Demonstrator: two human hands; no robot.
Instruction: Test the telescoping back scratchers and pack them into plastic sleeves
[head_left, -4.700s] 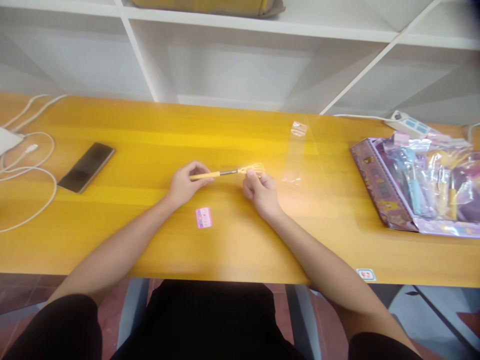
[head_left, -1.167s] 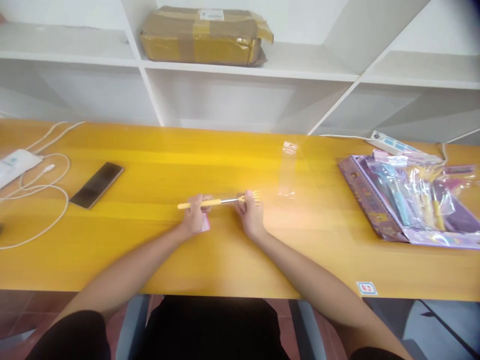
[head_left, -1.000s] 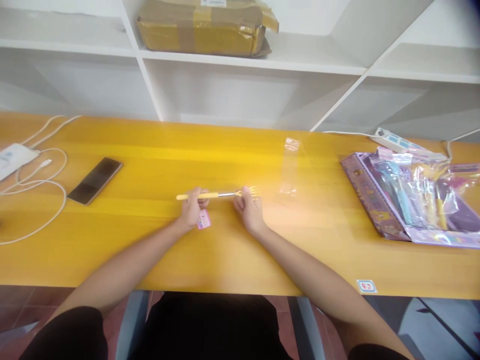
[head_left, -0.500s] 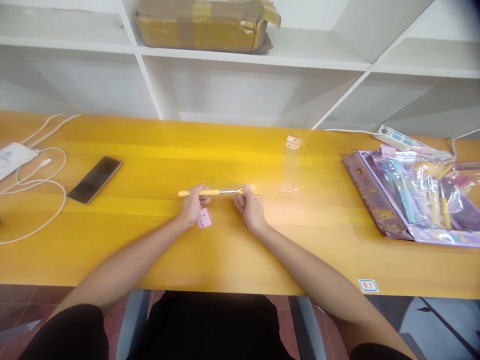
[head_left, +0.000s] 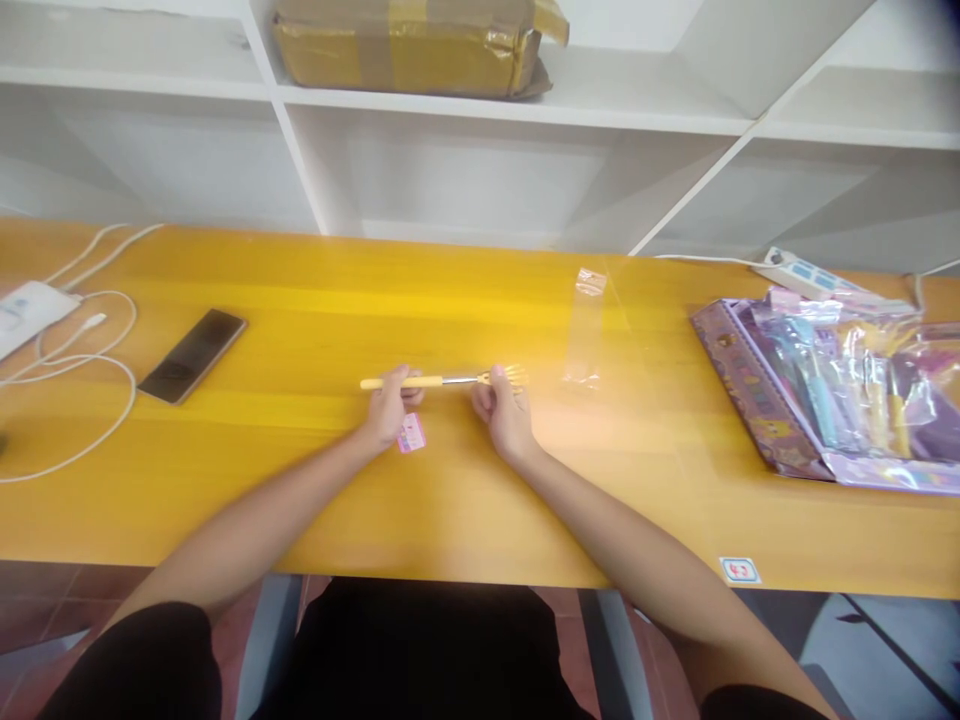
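Observation:
Between my hands lies a yellow back scratcher [head_left: 458, 380], level from left to right, with a silver shaft between its yellow handle and its fingered head. My left hand [head_left: 388, 405] is closed around the handle. At the other end my right hand [head_left: 505, 415] pinches the head, thumb on top, and partly covers it. A small pink card [head_left: 411, 433] lies just below my left fingers. To the right of my hands, a clear plastic sleeve [head_left: 583, 330] lies flat on the yellow table [head_left: 465, 520].
On the right, a purple box [head_left: 757, 400] holds several bagged items, with a power strip [head_left: 814, 275] behind it. A phone [head_left: 193, 356] and white cables [head_left: 112, 430] lie left. White shelves [head_left: 480, 180] with a taped parcel [head_left: 412, 45] stand behind.
The view has shifted slightly. Both hands keep the same hold on the back scratcher, and nothing else has visibly moved.

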